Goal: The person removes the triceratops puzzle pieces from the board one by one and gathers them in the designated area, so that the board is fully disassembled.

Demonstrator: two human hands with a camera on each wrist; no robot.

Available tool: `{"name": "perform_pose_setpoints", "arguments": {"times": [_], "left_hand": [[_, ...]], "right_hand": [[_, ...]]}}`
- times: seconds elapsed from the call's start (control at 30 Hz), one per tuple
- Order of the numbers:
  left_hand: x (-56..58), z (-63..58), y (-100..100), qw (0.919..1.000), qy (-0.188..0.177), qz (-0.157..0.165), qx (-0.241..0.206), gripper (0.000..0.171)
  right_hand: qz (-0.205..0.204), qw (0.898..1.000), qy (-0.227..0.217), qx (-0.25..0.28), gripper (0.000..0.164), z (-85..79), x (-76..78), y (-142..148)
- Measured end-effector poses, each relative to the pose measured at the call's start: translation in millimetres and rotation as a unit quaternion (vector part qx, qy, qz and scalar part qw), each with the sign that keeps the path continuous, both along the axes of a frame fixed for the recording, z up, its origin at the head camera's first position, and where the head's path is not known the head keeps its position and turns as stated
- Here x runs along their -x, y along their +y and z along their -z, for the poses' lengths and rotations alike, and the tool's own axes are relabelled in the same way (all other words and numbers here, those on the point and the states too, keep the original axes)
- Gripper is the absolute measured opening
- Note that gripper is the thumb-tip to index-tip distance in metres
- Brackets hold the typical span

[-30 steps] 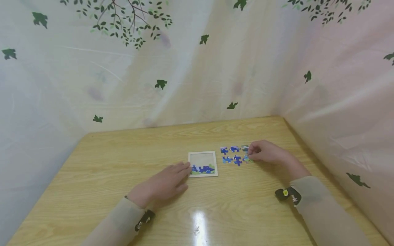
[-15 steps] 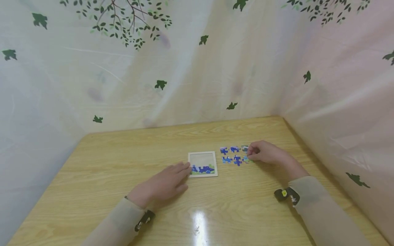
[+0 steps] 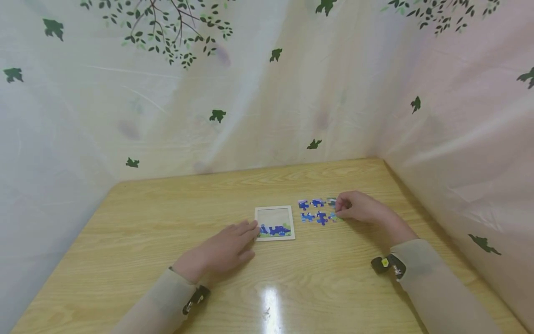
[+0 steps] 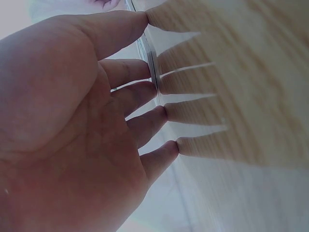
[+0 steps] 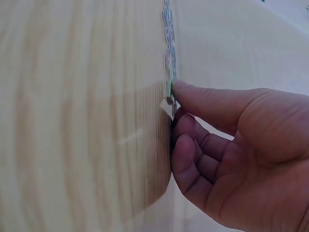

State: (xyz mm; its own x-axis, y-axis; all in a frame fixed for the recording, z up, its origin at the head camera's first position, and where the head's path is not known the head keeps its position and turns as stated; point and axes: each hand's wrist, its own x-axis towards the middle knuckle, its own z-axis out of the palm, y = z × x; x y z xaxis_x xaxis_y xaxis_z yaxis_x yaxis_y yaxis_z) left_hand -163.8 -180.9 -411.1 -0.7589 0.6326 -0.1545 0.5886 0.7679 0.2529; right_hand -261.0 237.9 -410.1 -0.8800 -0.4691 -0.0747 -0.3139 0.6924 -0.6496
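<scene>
My left hand (image 3: 223, 246) lies flat, its fingers stretched out, the fingertips at the left rim of a white square puzzle frame (image 3: 293, 223). In the left wrist view the fingertips of the left hand (image 4: 91, 116) press down on the tabletop beside the frame's thin edge (image 4: 153, 65). Blue and green puzzle pieces (image 3: 278, 230) fill the bottom of the frame. My right hand (image 3: 362, 206), fingers curled, pinches the lower rightmost puzzle piece (image 3: 332, 216) at the tabletop. In the right wrist view the thumb touches that piece's green edge (image 5: 170, 88); the index fingertip is mostly hidden.
Several loose puzzle pieces (image 3: 321, 218) lie in two rows right of the frame. Behind the wooden table (image 3: 187, 195) hangs a pale curtain (image 3: 250, 93) with leaf prints, which also borders both sides. A light reflection shows near the front.
Both hands have stayed almost in place; the right hand has shifted very slightly to the left. The frame and the loose pieces have not moved.
</scene>
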Motion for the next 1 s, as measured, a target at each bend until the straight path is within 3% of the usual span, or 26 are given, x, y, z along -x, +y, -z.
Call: {"name": "perform_pose_setpoints", "arguments": {"times": [0.33,0.53,0.77,1.0], "left_hand": [[2.9,0.7,-3.7,1.0,-0.001,0.002,-0.004,0.065],[5.2,0.2,-5.0,0.9999,-0.002,0.008,-0.008,0.065],[8.3,0.4,-6.4,0.9999,0.0,0.009,-0.01,0.065],[9.9,1.4,-7.4,0.9999,0.004,0.012,-0.01,0.066]], "right_hand": [[0.04,0.999,-0.027,0.019,0.015,-1.3,2.2,0.4],[0.071,0.997,-0.001,0.034,0.016,-10.4,0.1,-7.9],[0.073,0.996,0.043,0.034,0.024,-25.1,-2.0,-44.6],[0.04,0.997,0.044,0.049,0.026,-26.3,-1.1,-87.7]]}}
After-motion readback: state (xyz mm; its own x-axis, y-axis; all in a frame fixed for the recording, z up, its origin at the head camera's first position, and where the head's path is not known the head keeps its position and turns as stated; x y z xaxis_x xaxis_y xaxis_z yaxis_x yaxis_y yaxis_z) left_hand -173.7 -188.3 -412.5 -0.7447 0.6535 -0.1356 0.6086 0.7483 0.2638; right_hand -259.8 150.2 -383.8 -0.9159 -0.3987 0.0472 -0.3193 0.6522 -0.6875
